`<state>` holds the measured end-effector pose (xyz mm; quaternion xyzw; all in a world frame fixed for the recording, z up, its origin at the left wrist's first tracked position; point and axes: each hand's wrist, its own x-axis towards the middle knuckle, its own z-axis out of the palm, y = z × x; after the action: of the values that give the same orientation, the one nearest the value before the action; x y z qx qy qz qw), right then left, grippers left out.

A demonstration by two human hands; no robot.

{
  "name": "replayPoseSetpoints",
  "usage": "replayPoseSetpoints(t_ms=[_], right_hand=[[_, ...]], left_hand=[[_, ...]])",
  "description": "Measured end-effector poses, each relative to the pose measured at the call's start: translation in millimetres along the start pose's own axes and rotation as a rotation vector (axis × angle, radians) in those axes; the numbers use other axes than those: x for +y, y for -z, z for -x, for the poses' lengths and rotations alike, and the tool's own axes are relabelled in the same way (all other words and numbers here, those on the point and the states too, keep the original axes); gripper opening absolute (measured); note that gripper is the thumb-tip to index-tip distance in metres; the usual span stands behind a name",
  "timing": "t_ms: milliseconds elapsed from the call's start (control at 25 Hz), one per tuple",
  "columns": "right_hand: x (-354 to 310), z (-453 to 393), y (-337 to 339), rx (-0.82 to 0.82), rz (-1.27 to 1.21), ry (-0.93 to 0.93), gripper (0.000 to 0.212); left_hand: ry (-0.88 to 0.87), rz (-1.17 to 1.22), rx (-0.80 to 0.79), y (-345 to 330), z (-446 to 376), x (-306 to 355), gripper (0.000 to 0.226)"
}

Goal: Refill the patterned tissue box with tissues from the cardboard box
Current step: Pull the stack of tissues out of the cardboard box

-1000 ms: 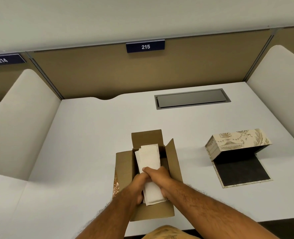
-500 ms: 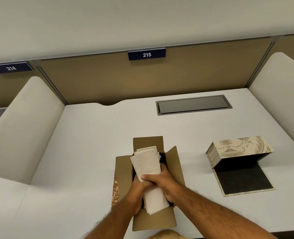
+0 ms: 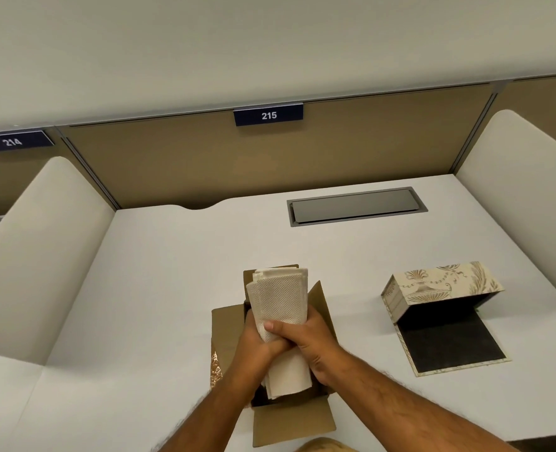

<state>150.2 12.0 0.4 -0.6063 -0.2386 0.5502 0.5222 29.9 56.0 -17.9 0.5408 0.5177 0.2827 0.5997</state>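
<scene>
Right at the near edge, the open brown cardboard box (image 3: 289, 419) sits on the white desk (image 3: 159, 288), its 4 flaps splayed out, the front one flat toward me. A crumpled bit of shiny copper-coloured foil (image 3: 215, 370) pokes out by the left flap. Both my hands are over the box mouth: my left hand (image 3: 257, 345) and my right hand (image 3: 312, 344) are clamped tight around the stack of white folded paper tissues (image 3: 280, 301), fingers curled round its middle, my right thumb lying across the front. The stack stands tilted, top end leaning away from me, bottom end hanging just above the dark inside of the box. What else is in the box I can't tell; my wrists cover it.

Off to the right, well apart, there's the cream patterned tissue box (image 3: 440, 288) with its urn-and-leaf print, tipped up on its hinge. Its black-lined base panel (image 3: 449, 344) lies flat on the desk, bare.

Farther back, a grey metal cable hatch (image 3: 355, 207) is set flush into the desk. Padded cream dividers (image 3: 41, 243) flank me on both sides. Beyond, the tan partition wall (image 3: 178, 161) carries 2 dark blue number plates: 215 (image 3: 268, 115) and 214 (image 3: 12, 141).
</scene>
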Motion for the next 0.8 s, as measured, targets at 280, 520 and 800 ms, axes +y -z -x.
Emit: replayPoseSetpoints(t_ms=[280, 520, 800], right_hand=[[-52.8, 40.3, 21.9, -0.009, -0.045, 0.174, 0.074], [-73.8, 71.7, 76.2, 0.09, -0.149, 0.252, 0.087], [-59.6, 96.2, 222.2, 0.13, -0.271, 0.218, 0.079]], left_hand=[[-0.243, -0.08, -0.142, 0.4, 11.0, 60.9, 0.091], [-0.266, -0.183, -0.51, -33.3, 25.3, 101.2, 0.084], [-0.087, -0.502, -0.789, -146.6, 37.5, 116.2, 0.094]])
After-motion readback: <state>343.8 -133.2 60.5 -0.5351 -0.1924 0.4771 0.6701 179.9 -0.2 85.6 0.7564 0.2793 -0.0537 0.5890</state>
